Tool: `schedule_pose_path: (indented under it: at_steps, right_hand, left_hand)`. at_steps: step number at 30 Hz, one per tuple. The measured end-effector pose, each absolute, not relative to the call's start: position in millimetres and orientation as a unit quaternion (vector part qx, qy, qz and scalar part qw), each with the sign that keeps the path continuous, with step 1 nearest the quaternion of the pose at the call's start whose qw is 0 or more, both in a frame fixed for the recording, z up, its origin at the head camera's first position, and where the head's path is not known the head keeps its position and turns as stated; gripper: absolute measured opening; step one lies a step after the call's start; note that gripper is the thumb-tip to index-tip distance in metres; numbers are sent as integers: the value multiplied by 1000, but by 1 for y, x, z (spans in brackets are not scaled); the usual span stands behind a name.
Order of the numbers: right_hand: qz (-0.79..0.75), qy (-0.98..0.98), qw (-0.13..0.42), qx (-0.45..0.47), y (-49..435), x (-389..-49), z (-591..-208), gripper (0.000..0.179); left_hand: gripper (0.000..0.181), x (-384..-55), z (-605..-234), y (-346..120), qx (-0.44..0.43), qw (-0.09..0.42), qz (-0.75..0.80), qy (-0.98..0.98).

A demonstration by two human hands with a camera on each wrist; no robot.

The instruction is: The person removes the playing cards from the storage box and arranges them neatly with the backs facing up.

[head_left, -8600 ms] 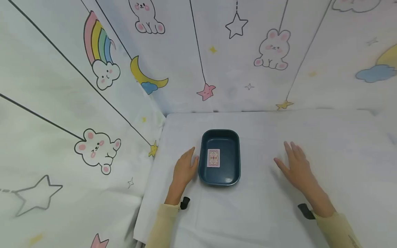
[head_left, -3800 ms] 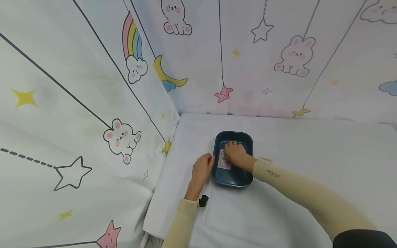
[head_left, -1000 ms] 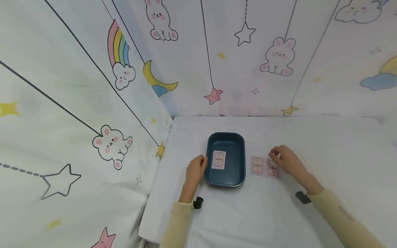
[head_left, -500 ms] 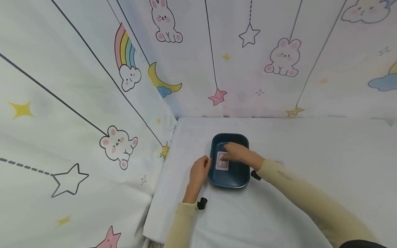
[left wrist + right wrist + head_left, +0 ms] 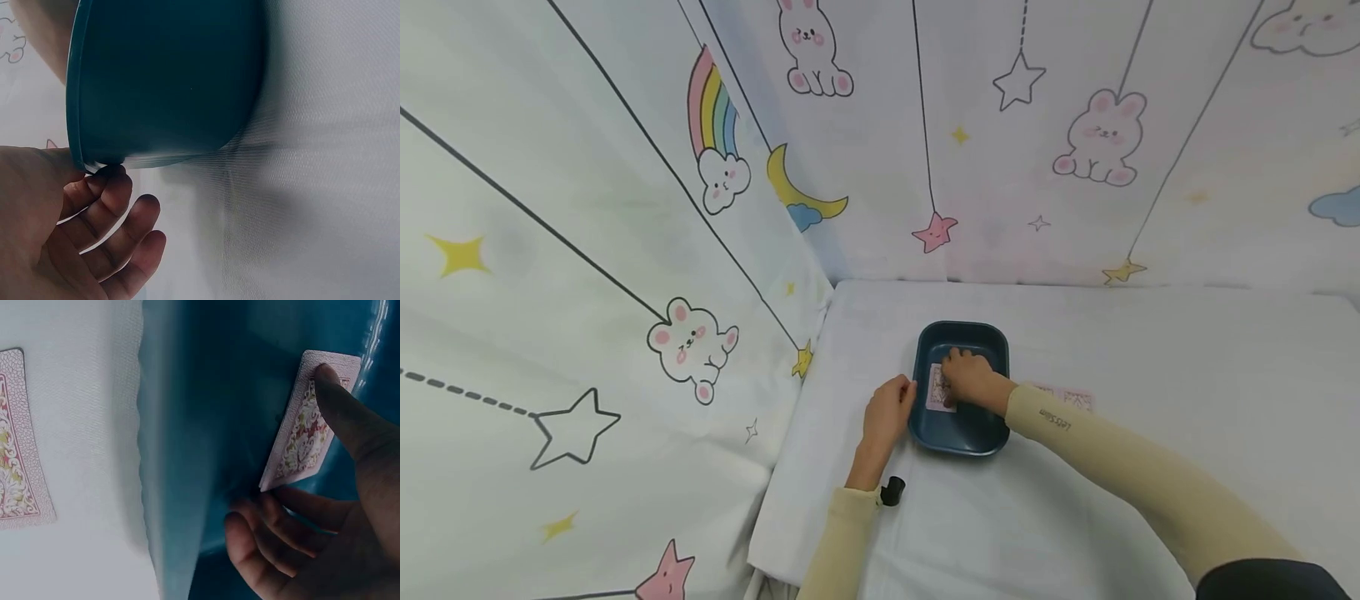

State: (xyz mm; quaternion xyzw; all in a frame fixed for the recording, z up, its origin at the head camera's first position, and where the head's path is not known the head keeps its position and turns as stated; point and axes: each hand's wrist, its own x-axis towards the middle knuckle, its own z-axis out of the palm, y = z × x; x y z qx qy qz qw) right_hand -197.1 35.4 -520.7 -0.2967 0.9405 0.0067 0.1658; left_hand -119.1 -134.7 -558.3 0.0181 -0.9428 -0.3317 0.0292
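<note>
A dark teal tray stands on the white table, its outer wall filling much of the left wrist view. At its left side my left hand pinches the rim between thumb and forefinger, the other fingers loosely bent below. My right hand reaches inside the tray to a playing card with a red and gold patterned back. The thumb lies on the card's back and the fingertips are at its opposite edge. Right of the tray, two matching cards lie face down, partly behind the right sleeve.
White cloth covers the table. Behind and to the left hangs a pale curtain printed with rabbits, stars and a rainbow. The right forearm crosses over the table's front right part.
Over the last second my right hand has left the second card on the table and moved left into the tray. Earlier, the table held no cards. My left hand has kept to the rim lately.
</note>
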Motion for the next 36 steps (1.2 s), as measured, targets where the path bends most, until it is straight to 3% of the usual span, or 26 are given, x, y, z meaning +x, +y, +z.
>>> schedule_pose_path:
  at_steps: [7,14,24,30,36]
  right_hand:
    - [2,945,118,-306,38,-197,-529,81]
    - [-62,948,91,-297,42,-200,-534,50]
    - [-260,909,215,-243,53,-212,-531,27]
    - [-359,870,234,-243,79,-215,-518,30]
    - [-416,847,220,-247,122,-209,-504,31]
  left_hand:
    - [28,-120,-559,-134,21,27,-333,-942]
    - [29,-118,-557,-133,20,25,-336,-941]
    - [28,-117,-557,-132,16,31,-334,-942]
    - [29,-117,-557,-130,21,23,-339,-940]
    - [28,-116,-556,-132,25,29,-338,-940]
